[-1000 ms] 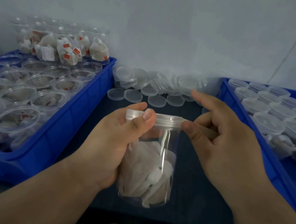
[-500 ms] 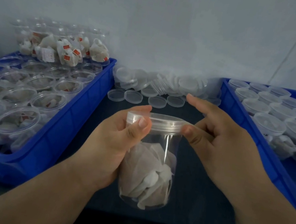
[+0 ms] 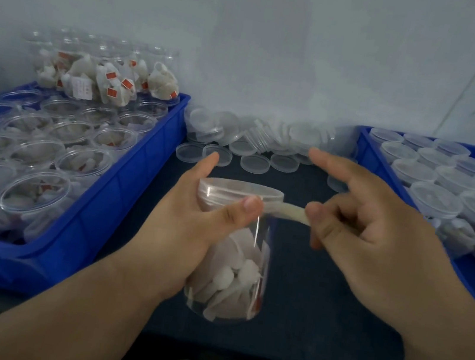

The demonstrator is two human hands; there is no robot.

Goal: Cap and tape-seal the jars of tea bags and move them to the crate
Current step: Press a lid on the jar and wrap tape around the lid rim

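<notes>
Taping jar point(image 3: 231, 272): clear, tea bags inside, held up over the dark table point(image 3: 304, 299), between the two blue crates.
Cap point(image 3: 240, 191): already on, sitting flat.
Tape point(image 3: 287, 212): pale strip running off the cap's side out to the right.
Left hand point(image 3: 191, 228): wrapped round the jar's upper half, thumb pressed on the cap's edge right where the strip starts.
Right hand point(image 3: 375, 242): thumb and a curled finger pinching the strip's free end, index finger pointing straight out.
Left crate point(image 3: 122, 192): packed with open jars point(image 3: 31, 194), plus more jars stacked at the back point(image 3: 106, 78).
Right crate point(image 3: 368, 150): capped jars point(image 3: 435, 198).
Loose lids point(image 3: 254, 164): heaped along the wall between the crates.
</notes>
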